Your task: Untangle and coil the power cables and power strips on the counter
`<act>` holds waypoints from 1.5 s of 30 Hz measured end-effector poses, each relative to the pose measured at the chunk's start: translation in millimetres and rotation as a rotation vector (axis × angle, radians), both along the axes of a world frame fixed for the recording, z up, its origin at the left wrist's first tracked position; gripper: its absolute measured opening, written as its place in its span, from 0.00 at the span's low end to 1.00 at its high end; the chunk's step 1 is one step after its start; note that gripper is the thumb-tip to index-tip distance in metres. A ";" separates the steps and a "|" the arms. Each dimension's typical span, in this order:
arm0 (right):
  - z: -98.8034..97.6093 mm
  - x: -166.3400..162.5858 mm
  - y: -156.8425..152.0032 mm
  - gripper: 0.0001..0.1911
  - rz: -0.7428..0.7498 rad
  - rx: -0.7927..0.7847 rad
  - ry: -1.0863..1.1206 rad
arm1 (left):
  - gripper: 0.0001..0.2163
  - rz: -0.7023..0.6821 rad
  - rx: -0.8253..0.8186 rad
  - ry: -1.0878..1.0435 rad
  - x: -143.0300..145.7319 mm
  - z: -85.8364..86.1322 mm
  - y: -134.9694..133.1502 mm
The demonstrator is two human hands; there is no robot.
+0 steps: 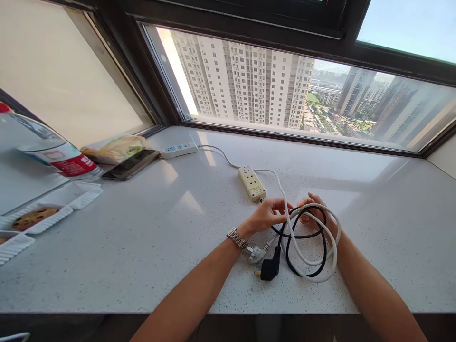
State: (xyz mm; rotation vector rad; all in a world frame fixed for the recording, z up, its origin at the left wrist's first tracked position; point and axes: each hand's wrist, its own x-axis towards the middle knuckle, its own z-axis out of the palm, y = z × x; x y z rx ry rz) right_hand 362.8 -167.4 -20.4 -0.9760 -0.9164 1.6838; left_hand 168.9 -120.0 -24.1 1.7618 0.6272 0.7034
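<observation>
A white power cord (294,235) and a black power cord (325,247) lie in tangled loops on the counter. My left hand (269,213) is closed, its thumb and fingers pinching the cords at the left of the loops. Curled behind the upper right of the coil, my right hand (315,211) is closed on the cords; its fingers are partly hidden. A black plug (270,268) and a white plug (254,254) rest below my left hand. Beyond it is a cream power strip (251,183), and farther left a white power strip (179,150) joins the white cord.
On the left are a phone (131,165), a plastic bottle (57,152), a food packet (117,149) and a plastic tray (85,194) with cookies. A dark window frame (302,140) borders the back of the speckled counter (142,251), whose front edge is near my forearms.
</observation>
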 end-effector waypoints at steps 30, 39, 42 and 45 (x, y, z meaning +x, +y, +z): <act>-12.3 17.9 17.1 0.12 -0.621 0.061 0.087 | 0.18 0.060 0.275 0.287 -44.2 29.8 17.3; -1.7 40.6 8.1 0.15 -0.407 -0.010 -0.073 | 0.18 0.137 0.400 0.624 -27.2 8.8 11.9; 0.0 43.6 3.1 0.17 -0.258 -0.043 -0.328 | 0.17 0.147 0.418 0.663 -19.5 5.5 5.4; -2.1 45.2 1.9 0.20 -0.272 0.027 -0.420 | 0.18 0.170 0.420 0.679 -16.8 4.5 3.0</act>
